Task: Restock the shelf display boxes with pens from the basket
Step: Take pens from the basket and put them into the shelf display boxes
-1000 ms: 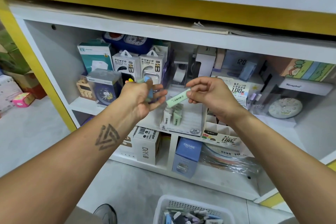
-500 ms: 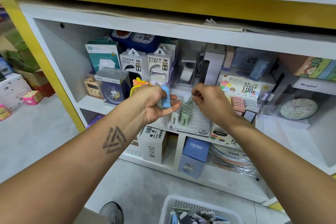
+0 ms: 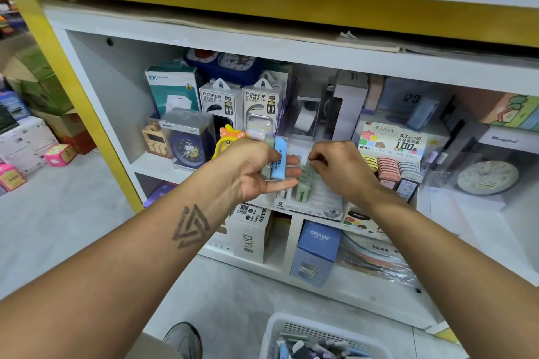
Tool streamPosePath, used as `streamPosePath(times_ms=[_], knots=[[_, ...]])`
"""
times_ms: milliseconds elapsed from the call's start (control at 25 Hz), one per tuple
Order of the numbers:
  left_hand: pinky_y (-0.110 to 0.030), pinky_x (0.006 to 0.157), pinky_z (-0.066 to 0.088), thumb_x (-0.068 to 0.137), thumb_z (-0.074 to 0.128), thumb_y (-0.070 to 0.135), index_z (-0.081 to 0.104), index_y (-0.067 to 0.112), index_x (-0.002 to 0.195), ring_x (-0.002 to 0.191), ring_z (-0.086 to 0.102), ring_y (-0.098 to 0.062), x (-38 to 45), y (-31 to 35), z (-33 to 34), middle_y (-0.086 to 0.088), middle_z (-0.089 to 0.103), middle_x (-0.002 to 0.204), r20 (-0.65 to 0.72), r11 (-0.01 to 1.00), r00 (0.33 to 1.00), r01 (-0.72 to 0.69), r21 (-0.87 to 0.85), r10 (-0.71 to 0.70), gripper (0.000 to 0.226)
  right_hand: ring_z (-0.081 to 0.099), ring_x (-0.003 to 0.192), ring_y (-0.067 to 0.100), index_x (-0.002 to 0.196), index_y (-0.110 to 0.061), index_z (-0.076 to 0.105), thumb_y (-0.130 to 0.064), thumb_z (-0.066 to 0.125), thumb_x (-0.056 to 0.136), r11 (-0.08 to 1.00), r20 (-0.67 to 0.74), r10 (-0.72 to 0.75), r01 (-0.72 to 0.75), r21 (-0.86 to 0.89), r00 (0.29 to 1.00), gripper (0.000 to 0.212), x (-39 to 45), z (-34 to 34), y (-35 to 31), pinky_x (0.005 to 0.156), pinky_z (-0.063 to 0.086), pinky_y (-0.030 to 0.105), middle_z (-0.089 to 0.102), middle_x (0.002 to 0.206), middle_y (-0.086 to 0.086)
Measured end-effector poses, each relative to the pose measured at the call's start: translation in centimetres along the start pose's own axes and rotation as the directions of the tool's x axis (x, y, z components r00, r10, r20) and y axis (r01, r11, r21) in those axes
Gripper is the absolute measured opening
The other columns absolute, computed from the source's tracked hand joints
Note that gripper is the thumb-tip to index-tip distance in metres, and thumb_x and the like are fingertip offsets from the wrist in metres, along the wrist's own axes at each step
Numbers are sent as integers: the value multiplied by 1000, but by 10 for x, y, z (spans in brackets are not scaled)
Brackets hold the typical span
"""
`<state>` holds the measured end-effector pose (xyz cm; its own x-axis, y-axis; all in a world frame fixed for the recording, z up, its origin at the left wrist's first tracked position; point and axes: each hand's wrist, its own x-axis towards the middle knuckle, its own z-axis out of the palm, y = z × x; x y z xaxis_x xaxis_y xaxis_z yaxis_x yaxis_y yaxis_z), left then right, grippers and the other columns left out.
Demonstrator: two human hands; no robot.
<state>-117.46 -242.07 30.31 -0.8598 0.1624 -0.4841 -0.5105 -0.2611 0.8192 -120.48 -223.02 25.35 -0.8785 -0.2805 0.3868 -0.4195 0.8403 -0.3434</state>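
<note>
Pens: we note a blue case (image 3: pixel 279 158) and a green one gripped upright in the left hand (image 3: pixel 256 169). At its 3 o'clock, the right hand (image 3: pixel 339 169) pinches a green case (image 3: pixel 306 169) into the white display box (image 3: pixel 313 202). We find the basket (image 3: pixel 320 338) at 6 o'clock, on the floor.

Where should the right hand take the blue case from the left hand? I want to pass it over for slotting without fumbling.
Take the blue case by its upper end, coming from above and the right. It stands nearly upright in the left hand, whose fingers wrap its lower half; the top sticks out bare above them. A greenish case sits right beside it on the left, so a pinch across the front and back faces seems safest.
</note>
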Motion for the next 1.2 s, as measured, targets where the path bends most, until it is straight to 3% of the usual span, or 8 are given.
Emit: streamPosePath(times_ms=[240,360,440,520,680,800,1000,1200], knots=[[-47,77,58,99,37,-6,56,-4,110,100,69,-39,2,-1,1,-27,67,116,28,1000,1000,3,20,-4,22,65,107,26,118,-12,73,1,56,93,988,133,19,3,-156,991,33,-1,1,-3,97,52,37,72,114,8],[-45,79,58,98,38,-8,57,-9,116,103,68,-40,0,-1,5,-29,65,119,49,998,999,20,52,-22,26,67,83,4,115,-19,75,-15,61,98,941,66,172,-184,285,983,22,5,-10,-16,72,51,19,74,102,-6],[-41,73,60,97,38,-8,57,-10,121,102,69,-39,-1,-1,7,-28,66,117,62,996,998,26,83,-31,30,64,65,4,106,-20,76,-23,65,97,687,170,257,-304,660,951,15,8,-21,-27,57,46,17,75,87,-6],[-39,66,62,96,40,-9,58,-10,121,99,70,-37,-3,-2,10,-28,67,116,80,994,996,30,108,-38,31,61,60,8,101,-16,76,-19,71,92,612,210,236,-313,726,949,10,7,-28,-33,52,45,19,75,78,-1],[-35,62,61,95,48,-8,60,-8,115,82,71,-36,-1,-3,9,-23,71,98,-17,964,996,-85,251,93,23,63,57,11,96,-4,72,-2,71,89,663,72,337,-291,689,939,7,10,-32,-25,55,52,23,72,79,16],[-22,49,47,92,50,-5,65,0,101,61,58,-23,8,-4,2,-14,66,81,-95,763,926,-239,601,365,18,71,71,19,98,-10,68,-3,65,93,784,-119,393,-264,562,912,8,16,-30,-10,68,61,30,69,90,15],[-28,58,37,89,48,0,54,18,74,73,53,-31,10,-16,-2,-6,55,76,236,78,836,-314,946,496,24,70,83,24,107,-13,60,-9,59,97,956,-156,221,-182,228,963,11,19,-4,-1,74,60,45,66,96,8],[-32,62,37,82,46,-5,42,18,75,82,53,-35,15,-21,-1,-12,56,85,359,-76,813,-367,927,459,24,67,84,32,105,-12,60,-10,59,96,992,-179,125,-119,41,976,10,22,-4,-2,73,57,46,70,92,12]])
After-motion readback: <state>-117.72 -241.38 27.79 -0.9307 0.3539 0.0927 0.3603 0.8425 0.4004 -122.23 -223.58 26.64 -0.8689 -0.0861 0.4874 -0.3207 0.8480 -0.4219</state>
